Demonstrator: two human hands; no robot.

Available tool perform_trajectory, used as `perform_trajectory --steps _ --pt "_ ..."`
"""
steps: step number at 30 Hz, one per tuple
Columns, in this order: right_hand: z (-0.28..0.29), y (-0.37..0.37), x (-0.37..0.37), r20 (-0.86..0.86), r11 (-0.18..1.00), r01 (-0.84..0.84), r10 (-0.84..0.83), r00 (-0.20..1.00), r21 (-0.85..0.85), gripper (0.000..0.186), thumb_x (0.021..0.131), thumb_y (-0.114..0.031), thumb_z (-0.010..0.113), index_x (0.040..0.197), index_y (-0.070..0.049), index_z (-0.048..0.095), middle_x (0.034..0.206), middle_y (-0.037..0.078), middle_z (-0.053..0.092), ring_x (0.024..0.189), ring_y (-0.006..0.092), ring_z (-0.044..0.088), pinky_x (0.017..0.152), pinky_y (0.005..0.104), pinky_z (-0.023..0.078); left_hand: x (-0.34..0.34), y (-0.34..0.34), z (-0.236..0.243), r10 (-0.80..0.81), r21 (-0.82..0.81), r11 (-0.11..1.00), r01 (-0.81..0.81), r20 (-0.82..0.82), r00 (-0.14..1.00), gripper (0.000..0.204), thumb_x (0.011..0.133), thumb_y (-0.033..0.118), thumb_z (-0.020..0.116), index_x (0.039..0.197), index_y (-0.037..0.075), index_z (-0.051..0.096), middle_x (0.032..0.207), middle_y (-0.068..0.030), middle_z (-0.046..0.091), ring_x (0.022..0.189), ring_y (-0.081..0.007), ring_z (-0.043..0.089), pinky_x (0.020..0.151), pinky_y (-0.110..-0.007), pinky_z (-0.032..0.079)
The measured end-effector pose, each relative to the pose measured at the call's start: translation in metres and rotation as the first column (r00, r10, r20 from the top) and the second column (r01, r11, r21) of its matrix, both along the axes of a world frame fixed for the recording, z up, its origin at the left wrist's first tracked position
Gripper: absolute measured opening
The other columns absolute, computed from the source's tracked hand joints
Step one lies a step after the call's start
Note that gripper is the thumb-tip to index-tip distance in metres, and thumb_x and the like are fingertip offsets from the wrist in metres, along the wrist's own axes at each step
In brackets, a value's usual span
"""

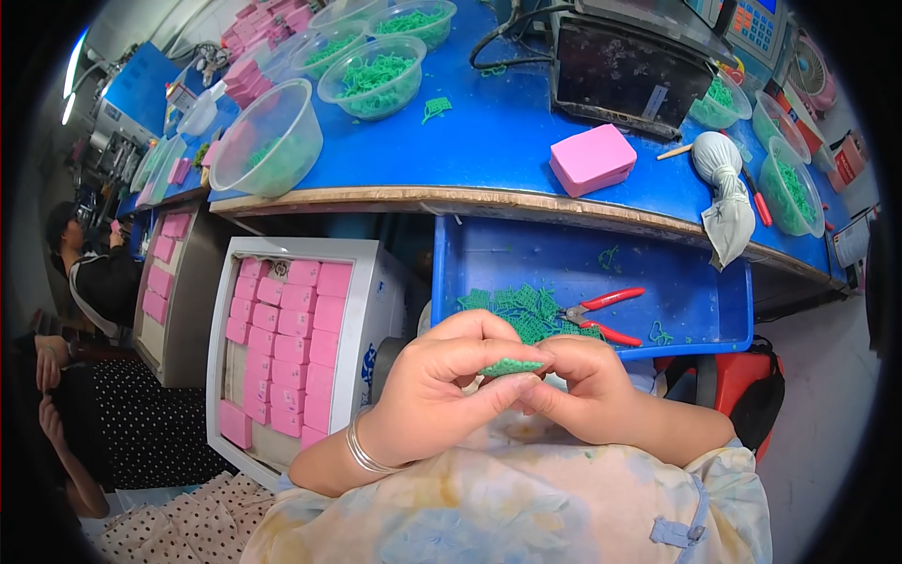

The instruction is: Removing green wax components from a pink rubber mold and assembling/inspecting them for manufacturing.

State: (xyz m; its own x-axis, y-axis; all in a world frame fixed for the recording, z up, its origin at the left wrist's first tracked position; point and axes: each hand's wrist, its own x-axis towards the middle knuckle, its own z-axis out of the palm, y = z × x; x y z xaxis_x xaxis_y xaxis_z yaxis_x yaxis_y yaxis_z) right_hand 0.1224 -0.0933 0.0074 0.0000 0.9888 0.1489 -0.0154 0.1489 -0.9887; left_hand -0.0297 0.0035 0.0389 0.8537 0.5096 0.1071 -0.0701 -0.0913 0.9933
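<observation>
Just in front of my body, both hands are closed on a small green lattice-like piece [512, 367]. My left hand [442, 371] pinches it between thumb and fingers. From the other side, the thumb and fingertips of my right hand [592, 390] press on its end; my fingers cover much of it. Right behind my hands is a blue tray [709, 320]. A pile of similar green mesh pieces [526, 305] lies in it, beside red-handled pliers [613, 299] with their jaws toward the pile.
On the blue workbench [470, 141] stand clear bowls [376, 85] of green pieces, a pink block [594, 158], a cloth-wrapped bundle [719, 164] and a dark box-shaped device [625, 75]. At left, a white-framed case [221, 376] holds several pink blocks. Other people sit farther left.
</observation>
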Motion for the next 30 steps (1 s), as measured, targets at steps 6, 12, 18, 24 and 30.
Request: perform_trajectory --steps 6,12,18,24,30 --pt "0.001 0.000 -0.001 -0.025 0.999 -0.003 0.002 1.000 -0.036 0.011 0.081 -0.010 0.062 0.084 0.000 0.060 0.071 0.008 0.060 0.063 0.0156 0.056 0.055 0.0269 0.043 -0.001 0.001 -0.001 -0.017 0.010 1.000 0.017 -0.005 1.000 0.021 0.077 -0.006 0.060 0.098 -0.002 0.064 0.089 -0.0082 0.055 0.080 -0.0132 0.054 0.070 -0.024 0.046" --pt "-0.004 -0.001 -0.003 -0.064 0.997 0.015 -0.019 0.998 -0.069 0.011 0.081 -0.011 0.062 0.079 -0.001 0.058 0.070 0.007 0.059 0.062 0.0142 0.055 0.055 0.0265 0.042 0.000 -0.001 0.005 0.022 0.114 0.993 -0.022 0.000 1.000 0.025 0.082 0.000 0.056 0.106 -0.002 0.060 0.091 -0.0084 0.054 0.082 -0.0133 0.052 0.070 -0.024 0.043" --pt "-0.006 0.000 -0.004 -0.039 0.998 0.036 -0.037 0.999 -0.048 0.010 0.081 -0.010 0.063 0.082 -0.001 0.059 0.070 0.006 0.059 0.062 0.0133 0.054 0.055 0.0260 0.042 0.000 0.001 0.003 -0.007 0.200 0.980 0.004 0.014 1.000 0.024 0.081 0.001 0.056 0.105 -0.002 0.061 0.091 -0.0092 0.054 0.082 -0.0150 0.052 0.070 -0.024 0.043" --pt "-0.013 0.000 -0.005 -0.090 0.995 0.085 -0.090 0.992 -0.052 0.010 0.081 -0.009 0.062 0.086 -0.002 0.060 0.072 0.005 0.059 0.063 0.0114 0.054 0.056 0.0252 0.042 0.000 0.001 0.003 -0.032 0.247 0.969 0.028 0.011 0.999 0.026 0.080 0.000 0.057 0.106 0.000 0.061 0.092 -0.0094 0.054 0.082 -0.0158 0.051 0.071 -0.024 0.042" --pt "-0.009 0.000 -0.003 -0.132 0.990 0.085 -0.100 0.986 -0.116 0.009 0.081 -0.009 0.062 0.086 -0.002 0.059 0.075 0.003 0.059 0.065 0.0094 0.053 0.058 0.0237 0.042 0.001 0.001 0.005 -0.039 0.269 0.962 0.035 0.012 0.999 0.027 0.078 0.001 0.059 0.105 0.002 0.063 0.090 -0.0078 0.052 0.081 -0.0149 0.049 0.070 -0.024 0.040"
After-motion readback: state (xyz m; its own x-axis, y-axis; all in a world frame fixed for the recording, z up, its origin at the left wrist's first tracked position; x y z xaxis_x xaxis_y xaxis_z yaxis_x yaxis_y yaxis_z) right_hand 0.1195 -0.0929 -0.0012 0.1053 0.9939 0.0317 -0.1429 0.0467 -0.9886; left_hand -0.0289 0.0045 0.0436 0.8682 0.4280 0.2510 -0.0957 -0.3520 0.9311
